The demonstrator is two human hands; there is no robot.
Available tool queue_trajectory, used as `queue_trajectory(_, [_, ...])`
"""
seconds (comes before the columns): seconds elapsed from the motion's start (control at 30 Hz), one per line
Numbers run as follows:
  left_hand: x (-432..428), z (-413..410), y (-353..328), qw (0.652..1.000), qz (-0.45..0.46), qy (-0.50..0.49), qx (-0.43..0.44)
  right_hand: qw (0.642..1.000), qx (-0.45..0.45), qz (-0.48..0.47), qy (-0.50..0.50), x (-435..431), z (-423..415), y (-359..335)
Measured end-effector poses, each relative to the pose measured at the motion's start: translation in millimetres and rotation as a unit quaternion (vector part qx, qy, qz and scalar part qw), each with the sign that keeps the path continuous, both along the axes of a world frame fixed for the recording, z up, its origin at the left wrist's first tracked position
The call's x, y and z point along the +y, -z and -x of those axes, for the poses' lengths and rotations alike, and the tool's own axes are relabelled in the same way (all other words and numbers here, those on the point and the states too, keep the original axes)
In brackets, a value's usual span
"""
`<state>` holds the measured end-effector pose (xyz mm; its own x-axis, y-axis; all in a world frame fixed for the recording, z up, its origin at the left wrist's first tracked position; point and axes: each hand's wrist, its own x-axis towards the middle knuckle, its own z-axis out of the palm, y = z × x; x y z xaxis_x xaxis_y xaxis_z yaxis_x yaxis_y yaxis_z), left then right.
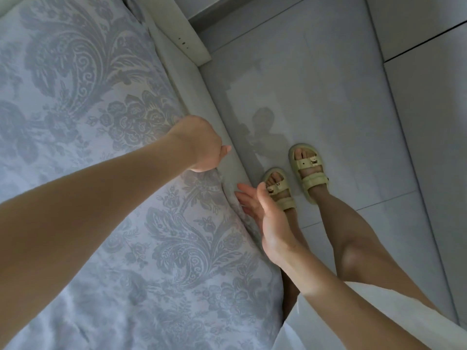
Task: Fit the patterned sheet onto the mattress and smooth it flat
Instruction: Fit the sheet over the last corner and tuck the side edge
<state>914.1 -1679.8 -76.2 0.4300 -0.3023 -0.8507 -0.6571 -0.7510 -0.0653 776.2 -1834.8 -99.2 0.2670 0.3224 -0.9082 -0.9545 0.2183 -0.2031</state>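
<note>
The patterned sheet [83, 102], pale blue with grey floral scrolls, covers the top of the mattress on the left. My left hand [202, 145] reaches across to the bed's right edge and grips the sheet's border there, fingers curled under the cloth. My right hand [262, 210] is lower down beside the same edge, fingers straight, their tips touching the sheet's hanging side. The bare pale side of the mattress [199, 97] shows beyond my left hand.
A pale tiled floor [328, 72] runs along the bed's right side. My feet in beige two-strap sandals [307, 170] stand close to the bed. A white bed-frame piece [192, 36] slants at the top. White clothing [379, 324] fills the lower right.
</note>
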Motion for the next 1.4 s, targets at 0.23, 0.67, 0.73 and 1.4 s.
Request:
queue_trajectory(0.23, [2.3,-4.6,3.1,1.0,0.014,-0.008,0.002,0.97,0.054,-0.137,-0.191,33.5,-33.0,26.5])
queue_trajectory(0.67, [2.3,-2.7,12.7,1.0,0.006,-0.012,-0.004,0.97,0.116,-0.085,-0.197,-6.3,-1.5,18.5])
queue_trajectory(0.73, [2.0,-2.7,11.7,1.0,0.009,-0.012,-0.006,0.954,0.1,-0.082,-0.269,4.3,-12.6,16.2])
queue_trajectory(1.4, [-64.0,122.8,7.4,0.998,0.057,0.01,0.007,0.994,0.005,0.001,-0.11,-66.4,51.4,16.6])
